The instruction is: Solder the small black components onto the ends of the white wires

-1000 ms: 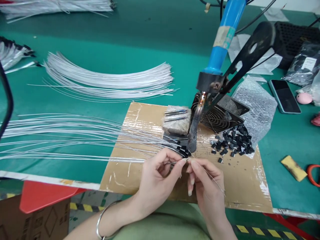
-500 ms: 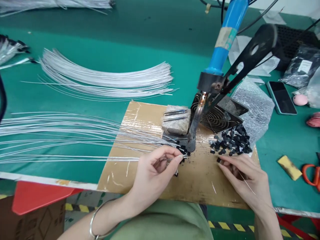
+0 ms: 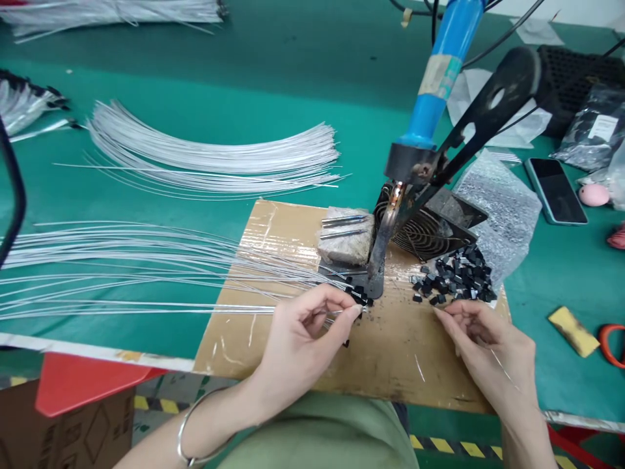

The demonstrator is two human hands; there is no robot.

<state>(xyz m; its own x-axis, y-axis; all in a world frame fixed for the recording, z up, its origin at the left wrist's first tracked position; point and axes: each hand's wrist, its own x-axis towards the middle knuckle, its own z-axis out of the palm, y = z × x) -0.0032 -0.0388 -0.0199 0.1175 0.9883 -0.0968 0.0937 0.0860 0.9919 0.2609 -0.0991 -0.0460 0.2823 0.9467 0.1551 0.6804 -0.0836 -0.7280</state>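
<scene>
My left hand [image 3: 312,326] is closed in a pinch on a thin white wire [image 3: 244,309], whose tip shows just past the fingertips. Small black connector pieces [image 3: 359,294] cluster around those fingertips, on the ends of other white wires. My right hand [image 3: 488,345] is closed beside the pile of black connector pieces [image 3: 463,273]. A thin strand of solder wire [image 3: 505,369] runs through it and sticks out over the back of the hand. No black piece shows clearly at its fingertips. Between the hands and above them stands a soldering iron [image 3: 388,231], its tip pointing down.
A brown board [image 3: 390,365] lies beneath both hands. Behind it are a worn block with metal pins [image 3: 344,251], a fan with a wire guard [image 3: 420,228] and a bundle of white wires [image 3: 209,156]. A phone [image 3: 556,189], yellow sponge [image 3: 573,331] and orange-handled scissors [image 3: 610,345] lie right.
My right hand has shifted slightly right, and the black connector piece earlier at its fingertips no longer shows there. The left hand keeps its pinch. The whole view has shifted a little.
</scene>
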